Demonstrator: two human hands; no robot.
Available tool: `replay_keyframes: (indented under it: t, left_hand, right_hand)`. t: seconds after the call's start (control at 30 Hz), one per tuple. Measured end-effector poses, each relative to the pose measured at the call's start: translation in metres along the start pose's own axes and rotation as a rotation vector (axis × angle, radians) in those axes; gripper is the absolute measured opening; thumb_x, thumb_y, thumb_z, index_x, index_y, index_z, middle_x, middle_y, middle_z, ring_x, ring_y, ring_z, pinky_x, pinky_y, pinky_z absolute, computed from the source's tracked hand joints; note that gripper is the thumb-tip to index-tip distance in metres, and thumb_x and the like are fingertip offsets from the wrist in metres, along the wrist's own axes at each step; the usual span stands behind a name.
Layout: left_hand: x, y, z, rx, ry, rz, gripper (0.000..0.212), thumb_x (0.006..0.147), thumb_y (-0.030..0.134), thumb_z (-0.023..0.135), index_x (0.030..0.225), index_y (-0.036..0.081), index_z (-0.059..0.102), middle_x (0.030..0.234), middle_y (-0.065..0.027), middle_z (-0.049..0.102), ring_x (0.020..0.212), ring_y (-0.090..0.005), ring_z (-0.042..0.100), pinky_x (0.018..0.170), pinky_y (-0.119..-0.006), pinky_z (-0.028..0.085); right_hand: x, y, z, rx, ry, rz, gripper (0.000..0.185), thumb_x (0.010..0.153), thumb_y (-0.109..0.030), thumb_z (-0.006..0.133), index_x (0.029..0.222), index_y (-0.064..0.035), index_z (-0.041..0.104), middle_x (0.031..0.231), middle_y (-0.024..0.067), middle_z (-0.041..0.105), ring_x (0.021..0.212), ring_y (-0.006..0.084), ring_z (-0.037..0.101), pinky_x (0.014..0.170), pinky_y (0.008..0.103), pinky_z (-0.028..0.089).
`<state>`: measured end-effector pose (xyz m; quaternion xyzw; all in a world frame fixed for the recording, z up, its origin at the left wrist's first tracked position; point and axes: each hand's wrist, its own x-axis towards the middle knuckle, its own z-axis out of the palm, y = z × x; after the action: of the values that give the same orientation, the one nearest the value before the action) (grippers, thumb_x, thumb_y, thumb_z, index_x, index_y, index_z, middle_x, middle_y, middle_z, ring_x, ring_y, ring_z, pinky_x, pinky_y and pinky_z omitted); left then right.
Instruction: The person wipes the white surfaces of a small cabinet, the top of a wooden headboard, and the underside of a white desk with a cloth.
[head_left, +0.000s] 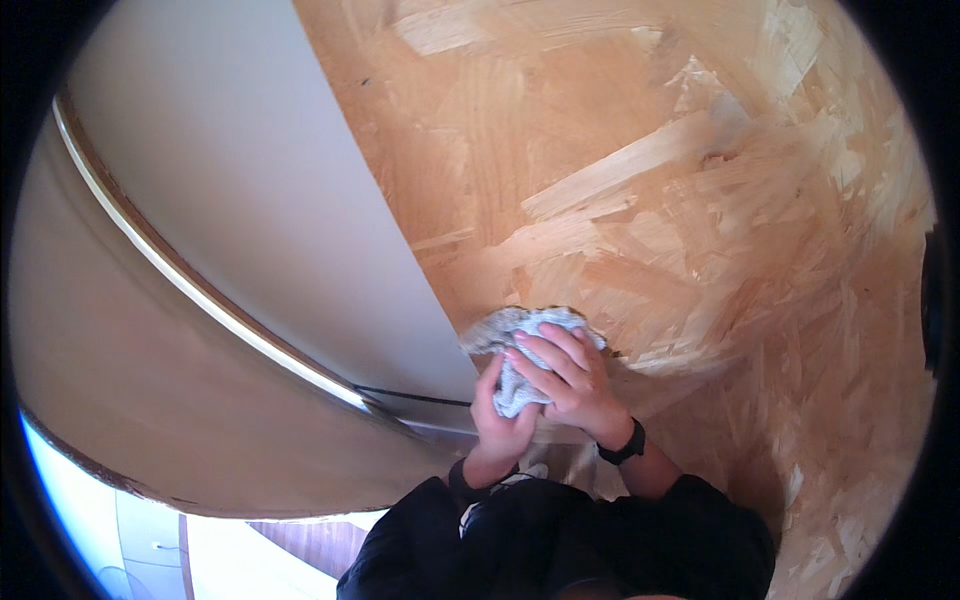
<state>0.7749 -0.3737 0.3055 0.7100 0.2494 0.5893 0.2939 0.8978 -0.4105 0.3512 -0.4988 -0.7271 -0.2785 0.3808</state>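
A crumpled grey-white cloth (517, 390) is bunched between both my hands, in front of a wall of oriented strand board (600, 225). My left hand (501, 424) grips its lower left part with the thumb side up. My right hand (566, 371) lies over its right side, fingers bent across the fabric. The cloth's upper edge reaches the line where the strand board meets a smooth pale grey panel (300, 225). Whether the cloth touches the board cannot be told. Dark bands circle both wrists.
A light metal-like strip (195, 289) curves along the grey panel's left side, beside a beige surface (165, 375). A thin dark bar or cord (412, 395) runs left of my hands. Wooden flooring (315, 541) shows at the lower left, near a bright area.
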Motion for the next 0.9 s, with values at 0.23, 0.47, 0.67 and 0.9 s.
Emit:
replay_keyframes:
  t: [0.23,0.47,0.67,0.9]
  left_hand:
    - [0.018,0.022,0.052,0.030,-0.309,0.299,0.057,0.062,0.011,0.072,0.112,-0.001,0.048,0.092,-0.0176,0.057,0.080,-0.0310,0.059,0.066,-0.035,0.049]
    - [-0.018,-0.023,0.036,0.057,-0.547,0.190,0.057,0.060,0.017,0.076,0.109,0.004,0.049,0.094,-0.0187,0.057,0.083,-0.0338,0.059,0.069,-0.038,0.049]
    - [-0.035,-0.059,-0.009,0.289,-0.562,-0.062,0.051,0.062,0.018,0.074,0.101,0.004,0.044,0.084,-0.0185,0.059,0.076,-0.0343,0.061,0.064,-0.040,0.049]
    - [-0.053,-0.081,-0.035,-0.007,-0.136,-0.417,0.047,0.065,0.009,0.068,0.103,-0.001,0.042,0.093,-0.0170,0.059,0.085,-0.0242,0.060,0.074,-0.035,0.048]
  right_hand:
    - [-0.076,0.039,0.016,-0.206,0.493,0.193,0.032,0.078,-0.030,0.060,0.104,-0.0120,0.051,0.112,0.0108,0.049,0.113,0.0324,0.040,0.094,0.0522,0.031]
    - [-0.157,0.021,0.092,-0.297,0.527,0.289,0.046,0.079,-0.039,0.055,0.107,-0.0091,0.035,0.113,0.0198,0.036,0.114,0.0413,0.032,0.094,0.0601,0.026]
    - [-0.141,-0.013,0.106,-0.113,0.278,0.243,0.045,0.076,-0.044,0.055,0.104,-0.0089,0.051,0.111,0.0138,0.043,0.111,0.0335,0.034,0.094,0.0466,0.027]
    - [-0.077,-0.032,0.097,0.019,-0.046,0.074,0.038,0.068,-0.023,0.058,0.105,-0.0133,0.060,0.110,0.0044,0.054,0.111,0.0237,0.040,0.101,0.0416,0.020]
